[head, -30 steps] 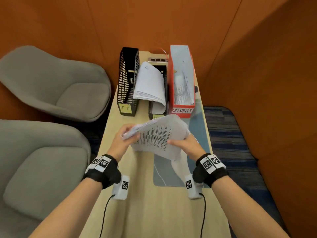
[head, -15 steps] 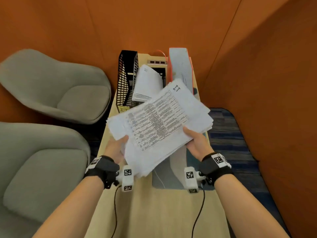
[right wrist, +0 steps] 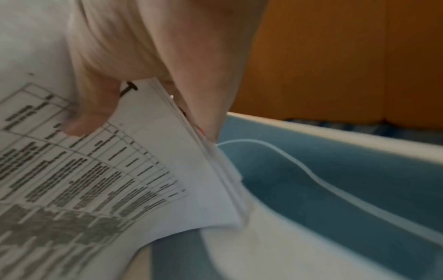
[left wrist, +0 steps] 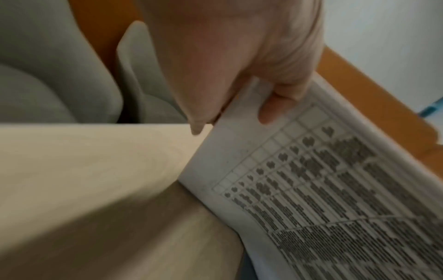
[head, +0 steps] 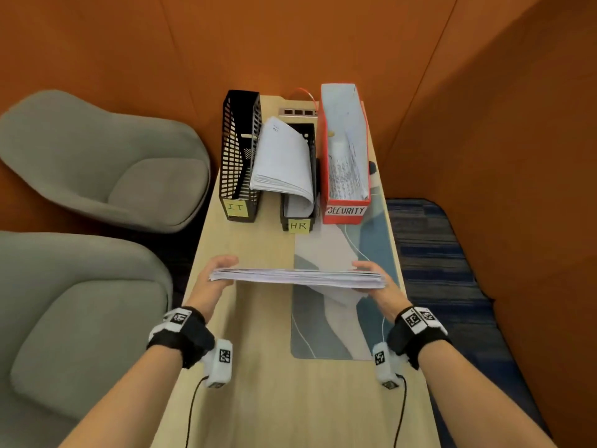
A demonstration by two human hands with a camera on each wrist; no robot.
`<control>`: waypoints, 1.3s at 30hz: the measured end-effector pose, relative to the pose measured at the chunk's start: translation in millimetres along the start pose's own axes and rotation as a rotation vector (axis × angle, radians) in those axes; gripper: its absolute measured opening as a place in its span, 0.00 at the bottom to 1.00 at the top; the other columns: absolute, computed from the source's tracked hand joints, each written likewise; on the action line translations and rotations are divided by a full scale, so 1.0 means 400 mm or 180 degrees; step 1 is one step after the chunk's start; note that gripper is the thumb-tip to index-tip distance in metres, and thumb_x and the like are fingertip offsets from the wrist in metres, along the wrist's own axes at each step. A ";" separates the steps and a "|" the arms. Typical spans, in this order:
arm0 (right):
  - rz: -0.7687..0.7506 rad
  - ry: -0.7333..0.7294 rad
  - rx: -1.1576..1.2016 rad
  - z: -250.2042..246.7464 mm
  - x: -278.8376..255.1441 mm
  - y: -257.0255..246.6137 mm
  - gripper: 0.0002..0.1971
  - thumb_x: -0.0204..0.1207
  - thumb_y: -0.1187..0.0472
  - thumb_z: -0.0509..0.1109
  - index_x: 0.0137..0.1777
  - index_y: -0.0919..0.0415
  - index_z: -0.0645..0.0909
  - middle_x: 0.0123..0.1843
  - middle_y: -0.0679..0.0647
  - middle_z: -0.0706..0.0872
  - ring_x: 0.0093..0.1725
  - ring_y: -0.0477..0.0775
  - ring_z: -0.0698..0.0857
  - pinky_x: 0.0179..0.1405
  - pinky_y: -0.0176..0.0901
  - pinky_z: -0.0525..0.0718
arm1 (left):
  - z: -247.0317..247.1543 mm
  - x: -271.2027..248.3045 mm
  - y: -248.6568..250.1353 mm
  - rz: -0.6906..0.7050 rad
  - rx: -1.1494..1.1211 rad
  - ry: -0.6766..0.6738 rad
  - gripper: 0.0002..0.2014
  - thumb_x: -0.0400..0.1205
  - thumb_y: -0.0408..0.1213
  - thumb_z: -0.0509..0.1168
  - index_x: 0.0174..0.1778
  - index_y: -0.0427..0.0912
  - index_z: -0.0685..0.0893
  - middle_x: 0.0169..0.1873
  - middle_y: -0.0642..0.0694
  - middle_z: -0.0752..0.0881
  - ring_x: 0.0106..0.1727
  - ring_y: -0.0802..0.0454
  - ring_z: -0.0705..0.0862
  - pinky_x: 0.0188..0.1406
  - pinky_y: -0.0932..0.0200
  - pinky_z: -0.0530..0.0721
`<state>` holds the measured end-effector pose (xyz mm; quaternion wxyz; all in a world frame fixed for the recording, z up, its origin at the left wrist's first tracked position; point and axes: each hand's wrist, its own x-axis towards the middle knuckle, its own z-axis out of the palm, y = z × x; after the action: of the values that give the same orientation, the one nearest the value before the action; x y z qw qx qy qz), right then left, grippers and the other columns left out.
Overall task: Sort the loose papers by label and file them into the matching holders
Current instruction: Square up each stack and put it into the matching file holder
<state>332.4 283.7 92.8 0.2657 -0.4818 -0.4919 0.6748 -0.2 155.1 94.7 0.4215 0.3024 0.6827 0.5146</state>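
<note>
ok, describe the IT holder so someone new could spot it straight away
Look to the far end of the wooden table, where three file holders stand in a row against the orange wall. The IT holder is the leftmost, nearest the grey chairs. Unlike the HR holder and red SECURITY holder, it is black mesh with a yellow "IT" note, and no papers show in it.

Walls: burnt-orange panels (head: 323, 43) close in on three sides, meeting at seams behind the bench.
Bench: a narrow pale-wood bench (head: 274, 399) runs from the viewer towards the back wall.
Mat: a blue-grey desk mat (head: 326, 334) with pale curves covers the bench's right half.
Seating: two grey upholstered armchairs (head: 106, 163) stand to the left.
Floor: dark blue striped carpet (head: 433, 253) shows to the right.
Light: even, soft, indoor.
</note>
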 end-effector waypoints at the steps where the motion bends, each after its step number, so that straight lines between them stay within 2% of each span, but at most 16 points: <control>1: -0.0019 0.0114 0.0087 0.010 0.010 0.027 0.31 0.54 0.46 0.86 0.57 0.54 0.83 0.57 0.59 0.87 0.56 0.55 0.85 0.53 0.36 0.84 | 0.014 -0.005 -0.024 -0.0086 -0.0049 0.0210 0.15 0.69 0.28 0.63 0.50 0.44 0.82 0.51 0.48 0.83 0.56 0.50 0.79 0.51 0.64 0.76; 3: -0.0086 0.0241 0.0371 0.035 0.012 0.027 0.38 0.44 0.42 0.88 0.55 0.59 0.86 0.54 0.58 0.90 0.54 0.54 0.88 0.54 0.44 0.84 | 0.041 0.004 -0.038 -0.0153 -0.0196 0.0472 0.11 0.67 0.30 0.61 0.41 0.46 0.81 0.43 0.46 0.82 0.50 0.47 0.78 0.46 0.59 0.74; 6: -0.0147 0.0155 0.0485 0.037 0.029 -0.006 0.36 0.56 0.49 0.85 0.63 0.64 0.83 0.59 0.59 0.89 0.59 0.55 0.88 0.57 0.47 0.86 | 0.039 0.037 0.004 -0.0036 -0.0194 0.0529 0.11 0.75 0.21 0.58 0.38 0.42 0.78 0.37 0.47 0.79 0.42 0.51 0.75 0.41 0.59 0.70; 8: -0.0125 0.0061 0.0368 0.021 0.047 -0.016 0.34 0.57 0.50 0.85 0.63 0.62 0.82 0.58 0.58 0.89 0.58 0.54 0.87 0.59 0.48 0.85 | 0.022 0.055 0.026 0.0116 -0.0151 0.0618 0.14 0.74 0.17 0.56 0.42 0.40 0.78 0.39 0.49 0.79 0.42 0.55 0.75 0.40 0.62 0.71; 11: -0.0008 0.0076 0.0039 0.009 0.067 0.006 0.34 0.48 0.52 0.86 0.56 0.55 0.80 0.52 0.53 0.85 0.53 0.51 0.84 0.58 0.45 0.80 | 0.027 0.078 0.003 -0.0096 -0.0121 0.0560 0.18 0.76 0.16 0.53 0.53 0.40 0.77 0.46 0.50 0.81 0.44 0.59 0.77 0.39 0.64 0.72; 15: -0.0138 0.0304 0.0070 0.028 0.101 -0.007 0.15 0.56 0.69 0.71 0.45 0.59 0.78 0.43 0.54 0.81 0.44 0.50 0.82 0.45 0.43 0.78 | 0.058 0.140 0.008 -0.0275 0.0151 0.0734 0.09 0.76 0.28 0.57 0.51 0.38 0.77 0.33 0.49 0.76 0.38 0.49 0.74 0.31 0.63 0.70; 17: -0.0171 0.0362 0.0085 0.031 0.118 -0.016 0.13 0.56 0.72 0.66 0.42 0.61 0.77 0.41 0.53 0.80 0.40 0.47 0.82 0.42 0.40 0.79 | 0.060 0.148 0.025 -0.0190 -0.0128 0.0920 0.12 0.76 0.23 0.56 0.50 0.40 0.78 0.36 0.51 0.77 0.37 0.55 0.73 0.33 0.64 0.70; 19: -0.0066 0.0395 -0.0164 0.031 0.136 0.004 0.16 0.57 0.73 0.67 0.45 0.60 0.80 0.44 0.53 0.83 0.45 0.50 0.84 0.48 0.44 0.82 | 0.060 0.153 0.024 -0.0193 -0.0249 0.0837 0.17 0.74 0.19 0.55 0.50 0.44 0.77 0.40 0.51 0.77 0.40 0.57 0.74 0.37 0.63 0.72; 22: 0.0242 0.0557 -0.0718 0.041 0.163 0.036 0.13 0.70 0.69 0.75 0.50 0.53 0.83 0.52 0.58 0.88 0.57 0.62 0.86 0.64 0.64 0.82 | 0.065 0.167 -0.005 -0.0565 0.0106 0.0110 0.24 0.65 0.24 0.59 0.56 0.46 0.81 0.51 0.46 0.84 0.55 0.48 0.81 0.50 0.56 0.79; 25: -0.0066 0.0638 -0.0884 0.049 0.194 -0.060 0.05 0.79 0.60 0.71 0.52 0.53 0.84 0.54 0.57 0.89 0.53 0.55 0.87 0.62 0.62 0.83 | 0.043 0.221 0.013 -0.0670 -0.0298 0.0161 0.18 0.71 0.29 0.65 0.57 0.40 0.83 0.50 0.45 0.87 0.61 0.41 0.81 0.49 0.54 0.80; 27: -0.0296 0.0426 -0.0854 0.045 0.210 -0.154 0.09 0.80 0.55 0.69 0.56 0.54 0.85 0.56 0.56 0.89 0.52 0.52 0.87 0.62 0.56 0.84 | 0.024 0.242 0.047 -0.0575 -0.0439 -0.0034 0.14 0.73 0.35 0.69 0.54 0.46 0.84 0.52 0.48 0.88 0.61 0.43 0.84 0.53 0.51 0.82; 29: -0.0355 0.0038 -0.0489 0.048 0.224 -0.239 0.16 0.75 0.48 0.72 0.60 0.54 0.85 0.59 0.59 0.89 0.58 0.60 0.88 0.65 0.64 0.82 | 0.006 0.261 0.079 -0.0454 -0.0439 -0.0451 0.18 0.70 0.42 0.73 0.56 0.53 0.84 0.56 0.50 0.89 0.60 0.49 0.85 0.59 0.48 0.82; 32: -0.0417 -0.0086 0.0483 0.054 0.264 -0.341 0.21 0.80 0.55 0.67 0.71 0.60 0.77 0.65 0.60 0.86 0.63 0.62 0.86 0.63 0.64 0.83 | -0.015 0.309 0.128 -0.0448 -0.0523 -0.0750 0.23 0.69 0.47 0.76 0.60 0.52 0.84 0.58 0.50 0.89 0.63 0.46 0.85 0.64 0.44 0.80; 35: -0.0631 -0.0012 0.0952 0.074 0.302 -0.396 0.22 0.80 0.53 0.68 0.71 0.58 0.76 0.68 0.59 0.84 0.67 0.61 0.83 0.68 0.64 0.80 | -0.049 0.387 0.184 -0.0174 -0.0747 -0.0250 0.12 0.81 0.36 0.66 0.60 0.43 0.83 0.53 0.49 0.90 0.61 0.43 0.85 0.68 0.44 0.78; 37: -0.0399 -0.0131 0.0981 0.114 0.329 -0.383 0.38 0.66 0.42 0.78 0.75 0.53 0.72 0.69 0.57 0.83 0.65 0.60 0.85 0.60 0.58 0.85 | -0.069 0.430 0.219 -0.0062 -0.0824 0.0087 0.13 0.83 0.37 0.63 0.63 0.42 0.81 0.55 0.49 0.89 0.61 0.46 0.85 0.69 0.47 0.78; 39: 0.0086 -0.0459 0.0668 0.181 0.347 -0.357 0.57 0.50 0.34 0.83 0.79 0.52 0.65 0.69 0.59 0.82 0.58 0.62 0.88 0.44 0.51 0.89 | -0.072 0.460 0.248 -0.0001 -0.0793 0.0233 0.17 0.85 0.40 0.61 0.68 0.39 0.78 0.61 0.48 0.85 0.60 0.51 0.84 0.60 0.59 0.84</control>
<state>195.1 423.3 174.0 0.2694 -0.4081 -0.4299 0.7590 -112.7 326.4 144.6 0.4307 0.2287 0.6285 0.6060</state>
